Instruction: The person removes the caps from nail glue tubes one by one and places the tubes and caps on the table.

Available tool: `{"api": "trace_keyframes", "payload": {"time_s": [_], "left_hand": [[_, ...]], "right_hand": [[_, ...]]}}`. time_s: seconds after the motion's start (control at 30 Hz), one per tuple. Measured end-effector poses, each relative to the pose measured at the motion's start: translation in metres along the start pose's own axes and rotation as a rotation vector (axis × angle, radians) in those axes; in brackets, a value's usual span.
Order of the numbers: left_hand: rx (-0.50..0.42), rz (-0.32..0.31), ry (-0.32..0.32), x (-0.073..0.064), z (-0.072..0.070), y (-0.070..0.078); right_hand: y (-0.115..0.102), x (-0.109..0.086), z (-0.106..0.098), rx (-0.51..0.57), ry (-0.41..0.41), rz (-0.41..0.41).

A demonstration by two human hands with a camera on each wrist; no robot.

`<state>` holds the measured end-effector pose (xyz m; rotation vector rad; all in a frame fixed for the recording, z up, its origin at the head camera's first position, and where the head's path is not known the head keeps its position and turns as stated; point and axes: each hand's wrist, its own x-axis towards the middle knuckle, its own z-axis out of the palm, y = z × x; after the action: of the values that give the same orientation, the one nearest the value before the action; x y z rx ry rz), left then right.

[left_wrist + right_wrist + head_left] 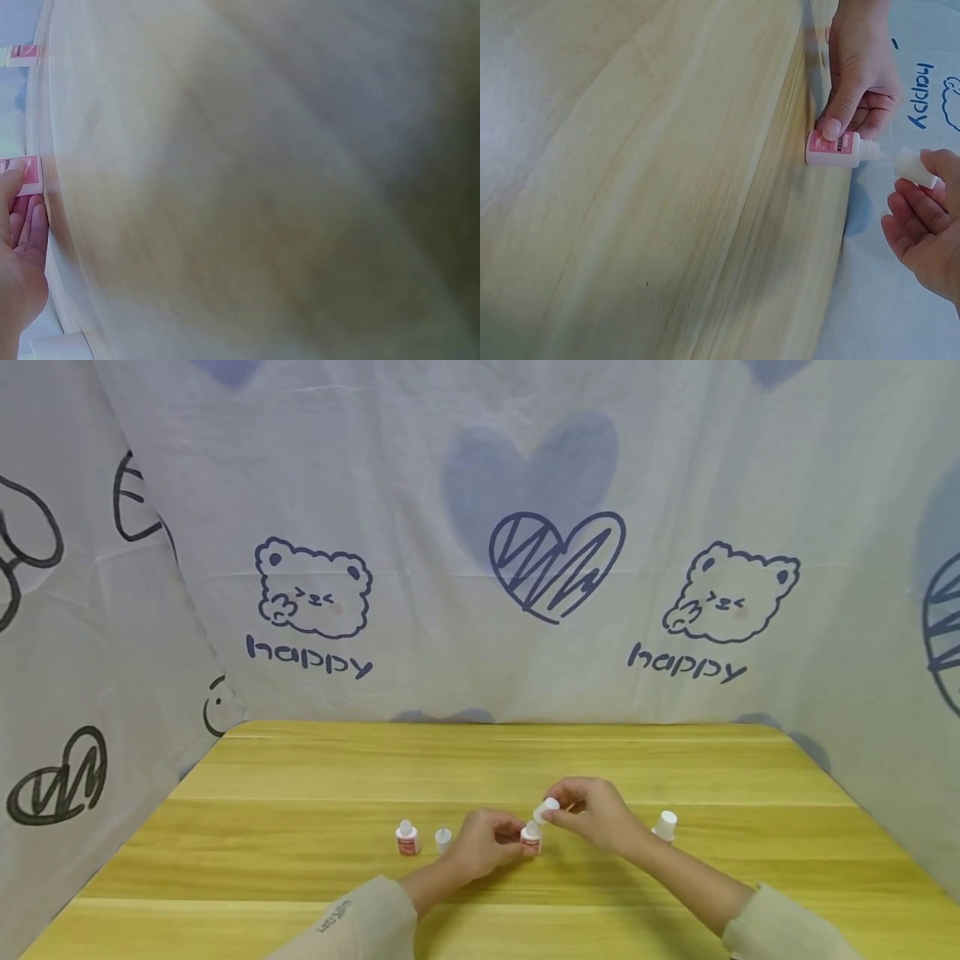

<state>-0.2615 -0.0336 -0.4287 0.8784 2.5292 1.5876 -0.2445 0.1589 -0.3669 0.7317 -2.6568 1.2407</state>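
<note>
My left hand point(483, 845) holds a small bottle point(531, 840) with a pink-red label upright on the table. In the right wrist view, the left thumb presses on the label of this bottle point(832, 149). Above the bottle's narrow neck, my right hand point(592, 810) pinches a white cap point(546, 811) between thumb and fingers. The right wrist view shows the cap point(915, 168) tilted and apart from the neck, with something pale and thin between them, too faint to make out.
Left of my left hand stand a similar bottle point(407, 839) with its narrow neck bare and a loose white cap point(442, 839). Beyond my right forearm is another bottle with a white top point(666, 824), partly hidden. A printed cloth point(420, 635) hangs behind the wooden table point(300, 777).
</note>
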Motion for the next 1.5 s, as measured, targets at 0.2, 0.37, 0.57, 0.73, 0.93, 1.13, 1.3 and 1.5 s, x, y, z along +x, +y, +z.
{"api": "trace_keyframes", "payload": {"time_s": [0.2,0.37,0.57,0.73,0.93,1.13,1.3,1.5], "left_hand": [[-0.014,-0.019,-0.01,0.0,0.0,0.0],[-0.015,-0.013,-0.01,0.0,0.0,0.001],[-0.022,-0.006,-0.003,0.001,0.001,-0.001],[-0.032,0.005,-0.001,0.001,0.001,-0.001],[-0.018,0.007,0.001,0.0,0.001,-0.001],[-0.036,0.0,0.008,-0.001,0.001,-0.001],[-0.035,0.007,0.019,-0.002,0.002,-0.001],[-0.011,0.01,0.024,-0.003,0.004,-0.002]], "right_hand": [[-0.001,-0.003,-0.003,-0.008,0.005,0.001],[0.0,-0.005,-0.006,-0.023,0.004,-0.017],[0.0,-0.007,-0.01,-0.042,-0.028,-0.021],[0.0,-0.008,-0.011,-0.081,-0.052,-0.011],[0.0,-0.008,-0.01,-0.107,-0.076,-0.033],[0.001,-0.006,-0.007,-0.114,-0.116,-0.044],[0.004,-0.006,-0.003,-0.145,-0.135,-0.063],[0.008,-0.011,-0.001,-0.136,-0.135,-0.041]]}}
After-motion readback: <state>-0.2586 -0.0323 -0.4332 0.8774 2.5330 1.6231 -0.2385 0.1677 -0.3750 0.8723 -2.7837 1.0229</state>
